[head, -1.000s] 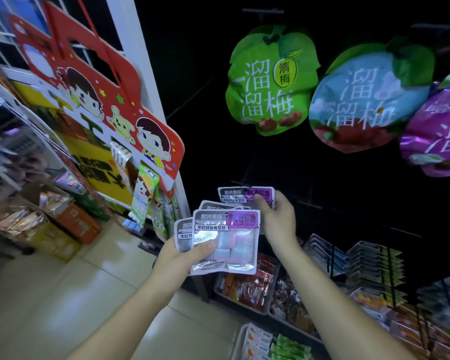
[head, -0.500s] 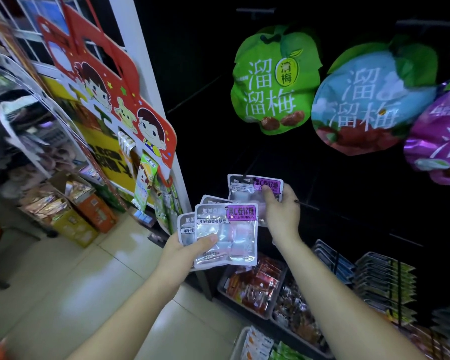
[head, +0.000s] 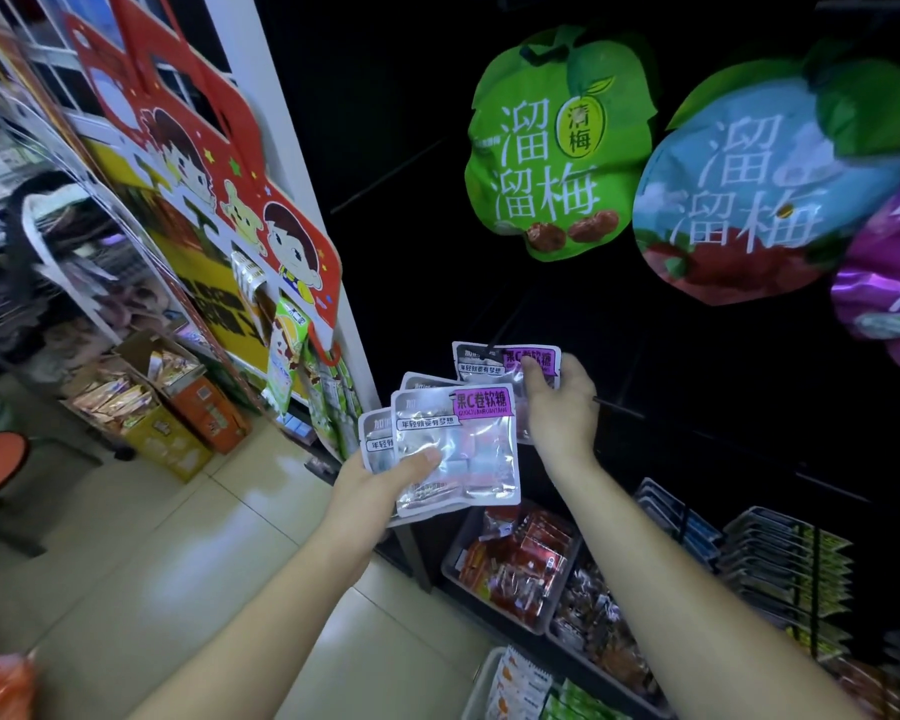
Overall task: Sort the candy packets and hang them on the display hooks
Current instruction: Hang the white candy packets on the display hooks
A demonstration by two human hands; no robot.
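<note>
My left hand (head: pixel 380 483) grips a fanned stack of silver candy packets with purple labels (head: pixel 458 449), thumb pressed on the front one. My right hand (head: pixel 559 407) pinches a single matching packet (head: pixel 489 362) by its upper right corner, holding it up against the dark display panel. A small dark hook tip shows at that packet's hang hole. A thin bare display hook (head: pixel 619 409) sticks out just right of my right hand.
Large green (head: pixel 557 148), blue (head: pixel 759 189) and purple (head: pixel 889 298) plum bags hang above. Bins of red snack packets (head: pixel 515 563) and hooks of hung packets (head: pixel 785 558) sit below right. A red cartoon display card (head: pixel 214 163) and snack boxes (head: pixel 178 407) stand left.
My right hand has lifted its single packet up and to the right, away from the stack, toward the dark panel. The left hand holds the stack almost unmoved.
</note>
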